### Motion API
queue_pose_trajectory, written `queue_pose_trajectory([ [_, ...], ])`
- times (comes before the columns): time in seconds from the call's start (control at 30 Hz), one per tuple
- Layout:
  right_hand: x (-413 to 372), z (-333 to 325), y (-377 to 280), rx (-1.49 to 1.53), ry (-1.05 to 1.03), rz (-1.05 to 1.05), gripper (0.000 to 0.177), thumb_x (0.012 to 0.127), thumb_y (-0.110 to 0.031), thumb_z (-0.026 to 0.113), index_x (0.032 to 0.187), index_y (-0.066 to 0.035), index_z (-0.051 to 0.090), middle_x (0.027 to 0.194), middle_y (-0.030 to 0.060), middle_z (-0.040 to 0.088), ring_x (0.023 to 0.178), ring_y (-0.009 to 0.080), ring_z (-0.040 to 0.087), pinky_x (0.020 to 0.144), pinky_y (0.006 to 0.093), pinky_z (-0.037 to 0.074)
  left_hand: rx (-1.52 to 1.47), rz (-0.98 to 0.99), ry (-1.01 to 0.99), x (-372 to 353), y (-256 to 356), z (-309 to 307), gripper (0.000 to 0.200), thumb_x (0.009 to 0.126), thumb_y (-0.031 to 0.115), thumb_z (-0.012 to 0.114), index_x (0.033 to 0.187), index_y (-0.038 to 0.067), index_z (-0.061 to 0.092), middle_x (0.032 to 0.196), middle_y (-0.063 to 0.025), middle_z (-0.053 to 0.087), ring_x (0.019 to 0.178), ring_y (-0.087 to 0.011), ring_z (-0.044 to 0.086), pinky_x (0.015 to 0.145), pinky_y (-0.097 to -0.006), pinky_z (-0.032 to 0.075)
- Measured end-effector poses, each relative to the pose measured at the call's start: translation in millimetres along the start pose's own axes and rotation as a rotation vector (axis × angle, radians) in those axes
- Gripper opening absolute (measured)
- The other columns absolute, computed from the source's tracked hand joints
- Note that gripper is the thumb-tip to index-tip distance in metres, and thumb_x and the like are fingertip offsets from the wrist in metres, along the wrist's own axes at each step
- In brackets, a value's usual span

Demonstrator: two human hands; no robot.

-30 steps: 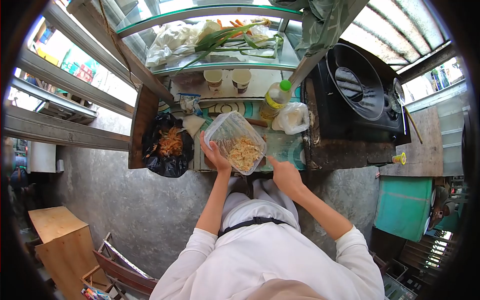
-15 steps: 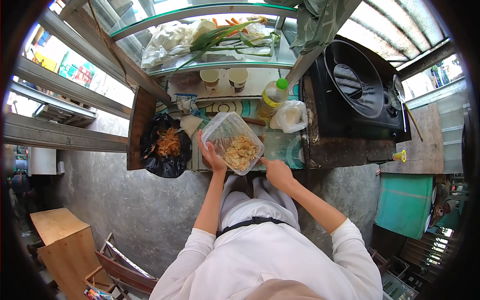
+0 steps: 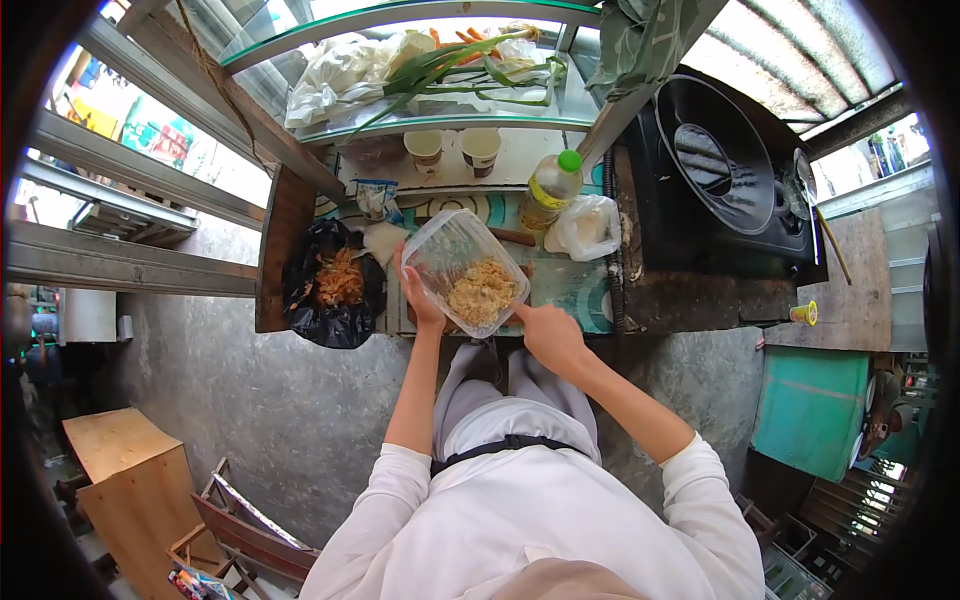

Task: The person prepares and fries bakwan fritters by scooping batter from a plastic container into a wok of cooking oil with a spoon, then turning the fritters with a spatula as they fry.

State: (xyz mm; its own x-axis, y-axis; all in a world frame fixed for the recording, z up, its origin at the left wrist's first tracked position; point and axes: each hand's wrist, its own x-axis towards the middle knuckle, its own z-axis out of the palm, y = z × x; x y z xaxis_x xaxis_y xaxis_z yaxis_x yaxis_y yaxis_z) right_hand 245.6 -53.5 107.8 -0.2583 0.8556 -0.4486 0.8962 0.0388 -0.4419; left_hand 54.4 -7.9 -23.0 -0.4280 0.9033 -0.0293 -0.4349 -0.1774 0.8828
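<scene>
A clear square plastic container point(image 3: 440, 250), tilted toward me, holds a lumpy yellowish-beige food mixture point(image 3: 482, 293) gathered at its near right side. My left hand point(image 3: 424, 300) grips its left side, fingers behind the wall and thumb at the edge. At the near right corner, my right hand point(image 3: 550, 335) has its fingers closed against the container; whatever they may hold is hidden. Behind the container lies a brown wooden handle point(image 3: 512, 237), partly covered. Left of it, a black plastic bag point(image 3: 318, 325) holds orange shredded scraps point(image 3: 340, 279).
An oil bottle point(image 3: 550, 190) with a green cap and a white plastic bag point(image 3: 590, 228) stand right of the container. Two paper cups point(image 3: 481, 152) sit behind. A large wok point(image 3: 715, 160) rests on the stove at right. Green onions point(image 3: 430, 75) lie on the glass shelf.
The container has tipped slightly more toward me, and the food has shifted a little. My right hand has moved slightly left and up against the corner. The view has shifted slightly.
</scene>
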Motion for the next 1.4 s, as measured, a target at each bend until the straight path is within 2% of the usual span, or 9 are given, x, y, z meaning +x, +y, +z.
queue_pose_trajectory([
  [0.2,14.0,40.7,12.3,0.047,-0.044,-0.048,0.033,0.075,-0.005,0.048,0.105,-0.004,0.06,0.084,0.0237,0.062,0.081,0.0382,0.062,0.069,0.0464,0.05,-0.007,-0.029,0.026,1.4,-0.6,-1.6,0.066,0.088,0.055,0.042,0.135,0.011,0.03,0.121,-0.0115,0.04,0.109,-0.0238,0.041,0.091,-0.0384,0.036],
  [0.3,16.1,30.7,11.1,0.034,-0.094,0.021,0.036,0.077,-0.006,0.046,0.109,-0.012,0.062,0.087,0.0234,0.062,0.079,0.0412,0.06,0.071,0.0486,0.047,-0.044,-0.07,0.057,2.3,-4.8,-6.2,0.066,0.088,0.056,0.042,0.135,0.011,0.029,0.121,-0.0118,0.04,0.109,-0.0241,0.041,0.09,-0.0388,0.036],
  [0.53,22.2,24.0,18.0,0.027,0.012,0.049,0.03,0.077,-0.008,0.047,0.104,-0.009,0.062,0.086,0.0234,0.062,0.08,0.0407,0.06,0.07,0.049,0.048,-0.036,-0.116,0.086,4.5,-4.6,-5.7,0.067,0.087,0.058,0.042,0.135,0.012,0.029,0.122,-0.0118,0.039,0.11,-0.0256,0.04,0.09,-0.041,0.036],
  [0.63,12.1,6.6,8.5,-0.057,0.059,0.054,0.033,0.077,-0.008,0.047,0.108,-0.008,0.058,0.083,0.0235,0.062,0.078,0.0401,0.061,0.068,0.0486,0.048,-0.015,-0.266,0.228,-0.4,2.4,-4.8,0.07,0.086,0.059,0.043,0.135,0.012,0.029,0.123,-0.0124,0.039,0.111,-0.026,0.04,0.091,-0.0409,0.035],
  [0.73,6.1,5.3,1.6,-0.096,0.098,-0.026,0.039,0.078,-0.007,0.047,0.116,-0.008,0.053,0.078,0.0227,0.061,0.073,0.0385,0.061,0.064,0.0471,0.049,-0.111,-0.236,0.19,0.5,-5.7,-7.8,0.071,0.085,0.059,0.044,0.136,0.011,0.029,0.123,-0.0129,0.04,0.112,-0.0257,0.039,0.094,-0.0393,0.032],
  [0.8,10.0,24.3,5.1,-0.175,0.07,-0.087,0.042,0.078,-0.006,0.047,0.12,-0.008,0.05,0.076,0.0209,0.061,0.069,0.0365,0.061,0.06,0.0453,0.049,-0.046,-0.136,0.154,2.2,-10.0,-5.6,0.071,0.085,0.059,0.045,0.136,0.01,0.03,0.124,-0.0123,0.04,0.113,-0.0253,0.039,0.095,-0.0385,0.03],
  [0.9,4.2,46.9,14.6,-0.332,0.237,-0.281,0.04,0.08,-0.007,0.047,0.12,-0.003,0.051,0.068,0.0158,0.06,0.058,0.0301,0.062,0.05,0.0386,0.05,0.028,-0.057,0.107,3.6,-11.5,-3.4,0.07,0.086,0.057,0.044,0.135,0.008,0.032,0.125,-0.0119,0.04,0.115,-0.0244,0.038,0.096,-0.0373,0.029],
  [1.0,-2.4,53.5,16.9,-0.352,0.194,-0.311,0.044,0.081,-0.007,0.046,0.124,-0.003,0.048,0.064,0.0134,0.058,0.056,0.0267,0.061,0.048,0.0361,0.049,0.075,0.016,0.045,3.8,-16.2,-5.6,0.068,0.087,0.056,0.043,0.134,0.007,0.034,0.126,-0.0122,0.041,0.116,-0.0234,0.038,0.096,-0.0363,0.028],
  [1.4,-21.3,52.4,-5.7,-0.194,-0.074,-0.142,0.042,0.079,-0.004,0.043,0.121,0.001,0.046,0.074,0.0182,0.063,0.07,0.0329,0.064,0.059,0.0425,0.051,-0.015,0.043,0.104,-3.6,-13.5,4.8,0.066,0.089,0.056,0.041,0.133,0.007,0.036,0.125,-0.012,0.041,0.112,-0.0212,0.041,0.095,-0.0348,0.03],
])
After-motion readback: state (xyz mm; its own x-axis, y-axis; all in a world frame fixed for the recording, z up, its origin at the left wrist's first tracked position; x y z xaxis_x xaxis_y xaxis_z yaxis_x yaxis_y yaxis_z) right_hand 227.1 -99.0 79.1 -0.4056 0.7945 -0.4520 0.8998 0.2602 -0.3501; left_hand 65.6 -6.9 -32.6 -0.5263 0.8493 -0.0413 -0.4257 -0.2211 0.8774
